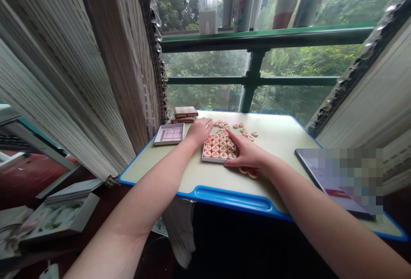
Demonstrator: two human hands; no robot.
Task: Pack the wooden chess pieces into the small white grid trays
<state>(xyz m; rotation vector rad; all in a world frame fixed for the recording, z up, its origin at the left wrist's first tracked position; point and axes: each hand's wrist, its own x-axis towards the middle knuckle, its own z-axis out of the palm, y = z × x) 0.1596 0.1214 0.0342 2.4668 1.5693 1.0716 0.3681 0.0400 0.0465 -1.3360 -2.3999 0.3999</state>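
A shallow white tray on the table holds several round wooden chess pieces with red and dark characters, packed in rows. My left hand rests at the tray's far left corner, fingers stretched over loose pieces there. My right hand lies against the tray's right edge, fingers extended onto the packed pieces. More loose pieces lie scattered beyond the tray, and a few sit under my right wrist.
The cream table has a blue rim. An open white box half and a brown box lie at the left. A tablet-like slab lies at right. Cans and cups stand on the green window ledge.
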